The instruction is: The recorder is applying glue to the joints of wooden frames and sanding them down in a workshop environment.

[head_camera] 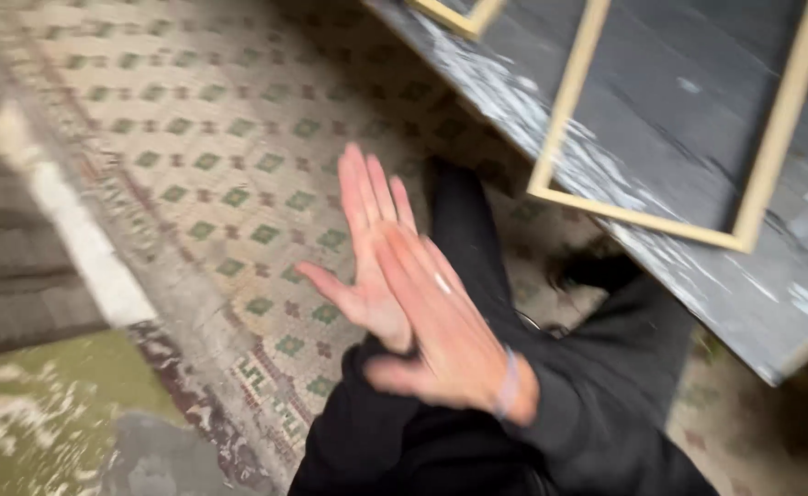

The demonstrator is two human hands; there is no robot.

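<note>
— Closest to the lens are the person's black sleeves (376, 441). What are the hands doing?

— The left hand (367, 257) is spread flat, fingers pointing up and thumb out to the side. The right hand (445, 335) lies flat across its palm. Both are empty, palm to palm, as if wiping against each other.

— So nothing is gripped?

— Nothing. The nearest thing is a wooden frame (643, 220), well apart to the right on a dark, paint-flecked table (689, 138). Picking anything up would call for the hands to part first.

— What is hard to see?

— Motion blur smears both hands, so the band at the right wrist (509, 386) is unclear. The patterned tile floor (193, 165) is soft at the left, the dark shape under the table edge may be a shoe (597, 271), and the frame is cut off at the top.
</note>
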